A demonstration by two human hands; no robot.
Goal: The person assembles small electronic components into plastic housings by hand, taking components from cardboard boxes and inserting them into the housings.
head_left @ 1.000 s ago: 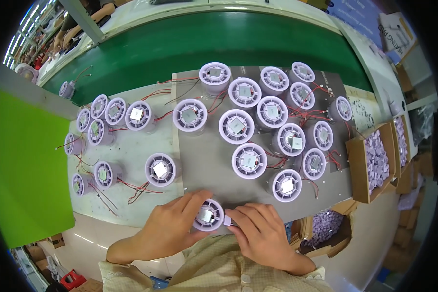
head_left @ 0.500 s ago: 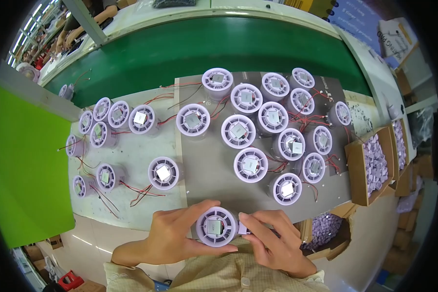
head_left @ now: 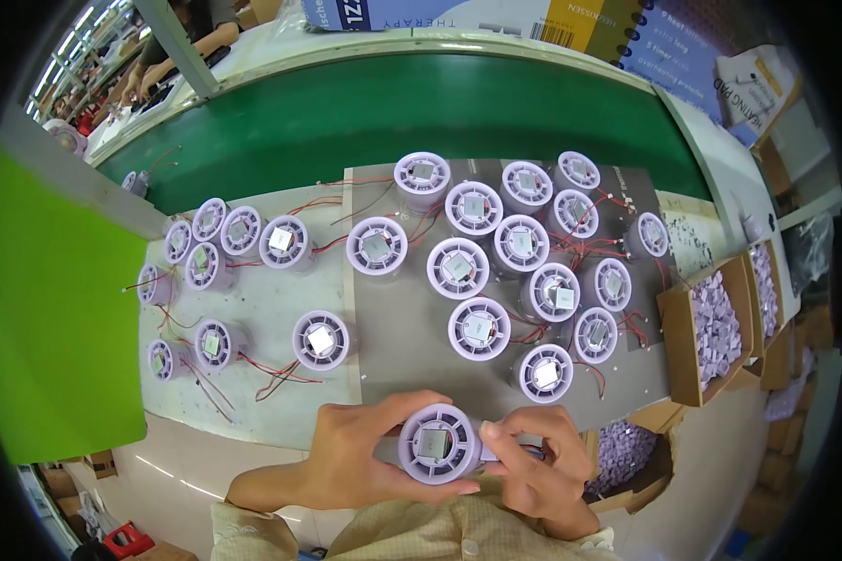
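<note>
In the head view we see the left hand (head_left: 351, 463) wrapped around a round lilac housing (head_left: 440, 449), which sits in front of the body, nearer to us than the front edge of the tabletop (head_left: 253, 416). Its ribbed face turns up toward us, with a silvery square (head_left: 430, 441) at the centre. The left fingers are curved wide apart and clamped on it, one along the upper rim, the thumb beneath; the palm side covers part of its left flank, and we cannot make out its far end.

Just beside its right side, the right hand (head_left: 543, 463) pinches a small lilac piece (head_left: 487, 454), thumb and forefinger nearly together on it. Those fingers hide most of the piece, so we cannot tell its full shape or whether it touches the housing. A dark bit shows behind the knuckles, too small to name.

Farther off, we find similar housings (head_left: 377, 246) standing on the tabletop and on a grey sheet (head_left: 402, 374), some overlapping others, with red wires (head_left: 285, 375) partly lost behind them. At the right, a carton (head_left: 675, 351) holds lilac pieces; the tabletop's edge partly covers a lower carton (head_left: 660, 477). At upper left, a post (head_left: 176, 47) partly blocks a co-worker (head_left: 217, 37), whom the view's rim cuts off.
</note>
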